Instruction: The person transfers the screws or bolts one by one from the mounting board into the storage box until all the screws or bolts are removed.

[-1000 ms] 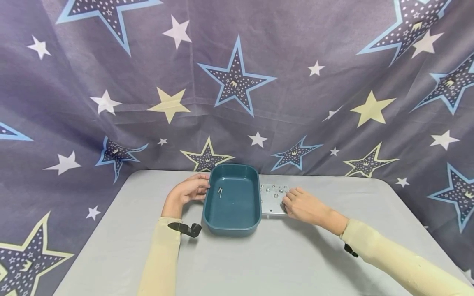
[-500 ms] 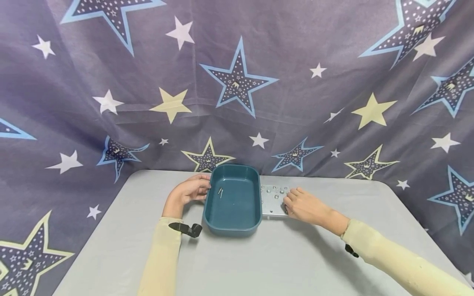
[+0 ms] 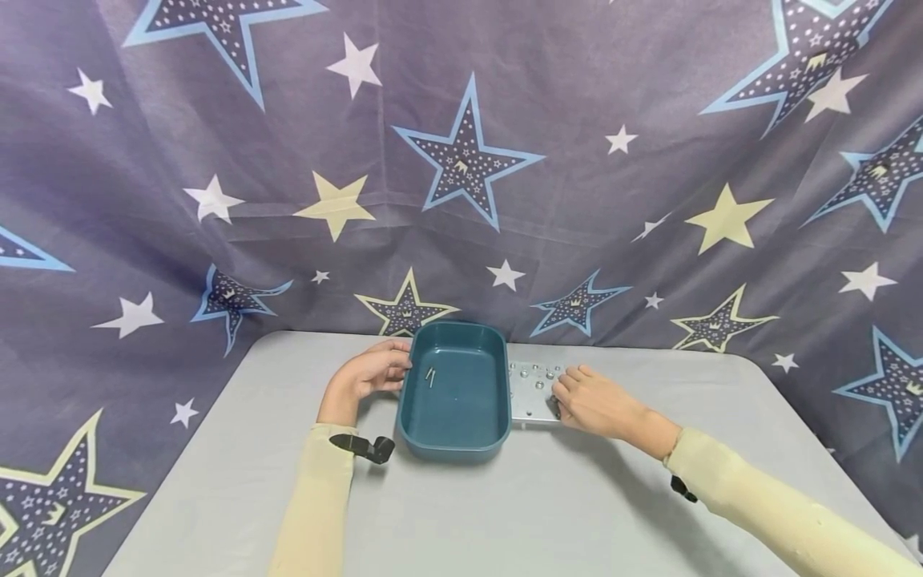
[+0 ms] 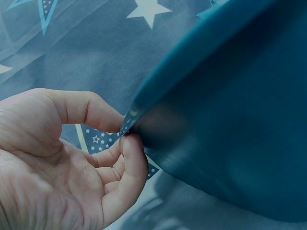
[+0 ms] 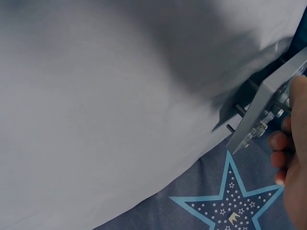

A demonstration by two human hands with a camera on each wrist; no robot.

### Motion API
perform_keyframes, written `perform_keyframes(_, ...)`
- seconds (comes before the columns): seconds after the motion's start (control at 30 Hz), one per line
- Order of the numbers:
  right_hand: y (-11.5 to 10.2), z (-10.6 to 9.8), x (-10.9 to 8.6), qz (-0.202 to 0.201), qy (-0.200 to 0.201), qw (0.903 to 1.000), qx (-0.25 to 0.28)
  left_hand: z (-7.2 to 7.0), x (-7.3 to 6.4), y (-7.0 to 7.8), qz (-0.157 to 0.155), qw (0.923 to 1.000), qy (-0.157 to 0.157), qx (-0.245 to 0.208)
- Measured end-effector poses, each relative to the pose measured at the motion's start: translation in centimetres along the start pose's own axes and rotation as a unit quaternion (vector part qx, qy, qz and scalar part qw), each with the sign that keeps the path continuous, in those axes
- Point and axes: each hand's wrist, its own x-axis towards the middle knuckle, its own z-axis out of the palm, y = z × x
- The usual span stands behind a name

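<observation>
My left hand (image 3: 371, 373) is at the left rim of a deep teal plastic tray (image 3: 454, 445). In the left wrist view the thumb and index finger pinch that rim (image 4: 158, 76). Two thin metal pins (image 3: 430, 377) lie on the tray floor. Beside the tray is a silver metal plate (image 3: 530, 393) with several bolts and nuts on top. My right hand (image 3: 594, 403) is curled over the plate's right end, its fingers around a small dark rod-like piece (image 5: 282, 106), mostly hidden by the hand. In the right wrist view, bolt shanks (image 5: 240, 110) stick out under the plate.
A pale grey cloth covers the table (image 3: 548, 513). Behind its far edge hangs a purple curtain (image 3: 562, 208) with a star pattern. Each sleeved forearm carries a black wrist camera strap (image 3: 360, 446).
The scene shifts slightly within the head view. Both hands keep their places at the tray and the plate, with only a slight change around the right fingers.
</observation>
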Motion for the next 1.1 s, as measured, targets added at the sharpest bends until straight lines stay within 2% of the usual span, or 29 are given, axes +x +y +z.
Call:
perform_keyframes(0.57, -0.16, 0.19, -0.12, 0.015, -0.001, 0.9998, 0.012, 0.19, -0.14, -0.20, 0.000, 1.0000, -0.003, -0.001)
perform_keyframes(1.1, 0.38, -0.20, 0.51, 0.002, 0.014, 0.9998, 0.014, 0.12, -0.22, 0.27, 0.004, 1.0000, -0.003, 0.002)
